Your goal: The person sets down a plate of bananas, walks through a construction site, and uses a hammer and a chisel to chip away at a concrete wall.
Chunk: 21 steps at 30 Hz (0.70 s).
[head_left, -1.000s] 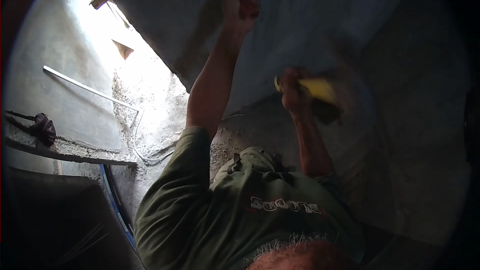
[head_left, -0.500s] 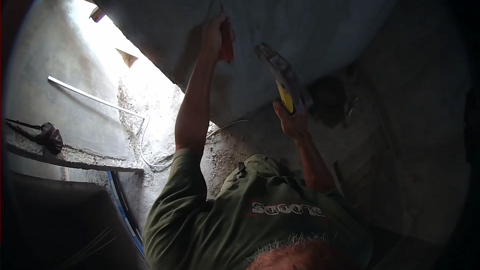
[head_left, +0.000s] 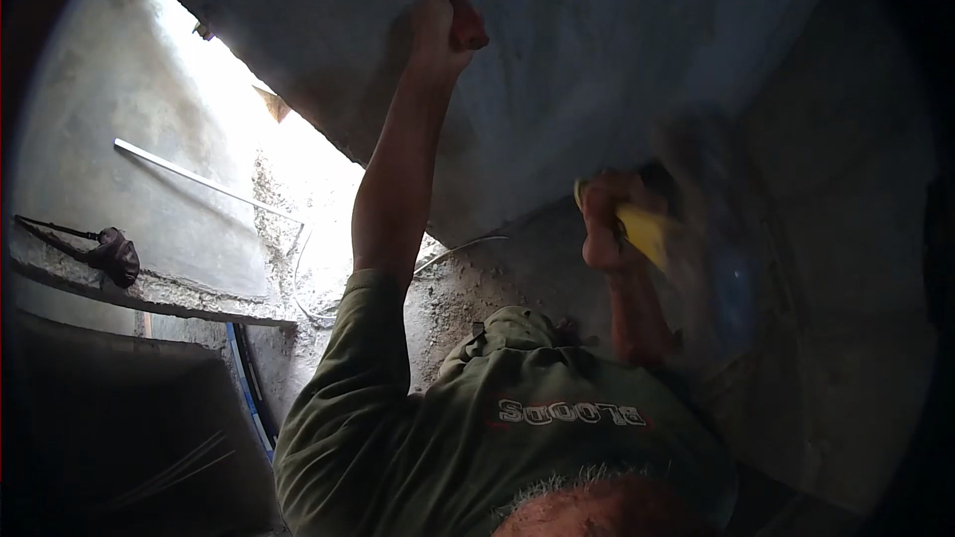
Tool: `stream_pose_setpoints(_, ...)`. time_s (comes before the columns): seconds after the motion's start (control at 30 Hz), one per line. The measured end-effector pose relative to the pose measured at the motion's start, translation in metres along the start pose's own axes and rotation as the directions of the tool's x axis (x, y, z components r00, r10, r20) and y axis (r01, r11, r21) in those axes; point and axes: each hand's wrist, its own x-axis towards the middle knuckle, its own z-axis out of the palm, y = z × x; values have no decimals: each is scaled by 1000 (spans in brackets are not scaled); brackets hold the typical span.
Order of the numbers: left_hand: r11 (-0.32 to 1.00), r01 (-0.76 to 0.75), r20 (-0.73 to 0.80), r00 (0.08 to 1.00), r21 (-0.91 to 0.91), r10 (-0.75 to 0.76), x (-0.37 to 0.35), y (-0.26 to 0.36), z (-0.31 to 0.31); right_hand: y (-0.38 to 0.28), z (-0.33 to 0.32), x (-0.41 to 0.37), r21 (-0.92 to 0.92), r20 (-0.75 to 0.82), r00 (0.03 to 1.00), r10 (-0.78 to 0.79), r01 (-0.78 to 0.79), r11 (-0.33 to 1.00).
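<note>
My left hand is raised high and closed around a red-handled tool. The tool's thin tip points up towards a rough spot in the dark concrete surface. Lower and to the right, my right hand grips a yellow-handled tool. The rest of that tool is smeared by motion to the right of the hand, so its head cannot be made out. It is apart from the red-handled tool.
At the left, a dark bundle lies on a rough ledge. A pale strip crosses the lit wall above it. A thin cable runs beneath the concrete surface. Blue lengths stand below the ledge.
My right hand has moved right with the yellow-handled tool, swinging it away from the red-handled one. My left hand appears higher, still holding the red-handled tool, and the view has shifted slightly.
</note>
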Motion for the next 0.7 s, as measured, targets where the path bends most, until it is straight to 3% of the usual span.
stream_pose_setpoints(0.03,1000,-3,-5,1000,4,3,1,-2,5,4,15,1,43,-205,976,-71,82,996)
stream_pose_setpoints(0.1,996,-60,-111,992,-65,52,1,-4,14,32,14,-8,-18,-227,972,-60,57,998)
stream_pose_setpoints(0.17,995,-57,-100,994,-76,50,-2,-4,22,63,15,-10,-81,-247,968,-46,26,996)
stream_pose_setpoints(0.23,995,-52,-86,995,-89,45,-1,-8,21,97,20,1,-205,-136,965,224,-248,947)
stream_pose_setpoints(0.3,989,-126,139,984,81,114,2,-10,9,115,25,0,-343,-65,864,499,-489,802)
stream_pose_setpoints(0.33,989,-124,138,984,83,112,2,-13,11,113,21,-9,-341,-66,863,501,-491,802)
stream_pose_setpoints(0.4,991,-114,38,993,72,111,8,-8,22,107,12,-18,-184,-126,920,370,-388,903)
stream_pose_setpoints(0.43,994,-83,-32,996,68,85,2,-13,23,93,14,-19,-179,-126,914,385,-403,898)
stream_pose_setpoints(0.47,996,-70,-91,993,58,75,2,-13,27,80,17,-9,-446,-267,962,62,-180,877)
stream_pose_setpoints(0.5,997,-54,-158,986,48,61,2,-12,28,72,19,-2,-694,-300,911,-282,-6,720)
stream_pose_setpoints(0.53,997,-57,-163,984,51,64,4,-11,29,79,19,0,-690,-299,913,-279,-5,724)
stream_pose_setpoints(0.6,997,-80,-80,994,4,80,4,-13,27,103,20,-1,-459,-295,955,38,-176,871)
stream_pose_setpoints(0.7,986,-163,-212,963,29,166,13,-22,27,130,17,-5,-93,-141,871,471,-485,869)
